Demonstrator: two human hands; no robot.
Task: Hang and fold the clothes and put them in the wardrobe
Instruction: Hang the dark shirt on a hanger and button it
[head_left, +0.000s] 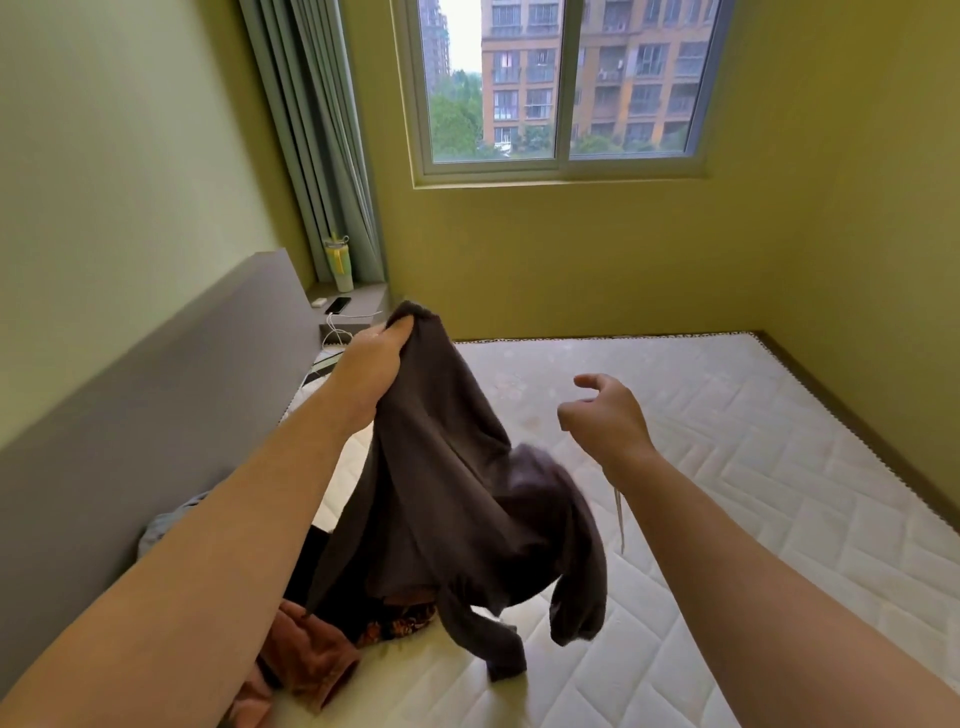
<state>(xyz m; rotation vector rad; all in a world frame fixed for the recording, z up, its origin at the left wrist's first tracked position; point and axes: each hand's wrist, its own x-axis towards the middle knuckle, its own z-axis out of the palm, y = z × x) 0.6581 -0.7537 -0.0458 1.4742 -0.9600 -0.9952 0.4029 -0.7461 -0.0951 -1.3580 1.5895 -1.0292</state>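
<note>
Fabric of a dark grey top (447, 493) is bunched in the left hand (371, 364) at the centre of the frame. The fingers and thumb curl tight round one upper edge, so the rest hangs down in loose folds. One sleeve dangles to the lower middle of the frame, and its cuff is touching or just above the mattress (753, 467); I cannot tell which. The right hand (605, 415) is raised right of centre, apart from the top, its fingers loosely curled and its thumb out, holding nothing. A thin pale string (619, 519) hangs just below that wrist, but what it belongs to is unclear. In the lower left, under the left forearm, more clothes lie heaped on the mattress: a pink garment (306, 660), a dark patterned cloth (395, 626) beside it, and a grey-blue cloth (166, 519) against the grey headboard (156, 415). The mattress is white and quilted and fills the right and lower part of the frame up to the yellow-green walls. At the far end of the headboard, left of centre, a shelf (369, 299) carries a pale tumbler (338, 262) with a lid and a dark phone (337, 305) with a white cable (337, 332) trailing from it. A grey-green curtain (317, 130) hangs above the shelf, beside a window (561, 83) at the top centre.
</note>
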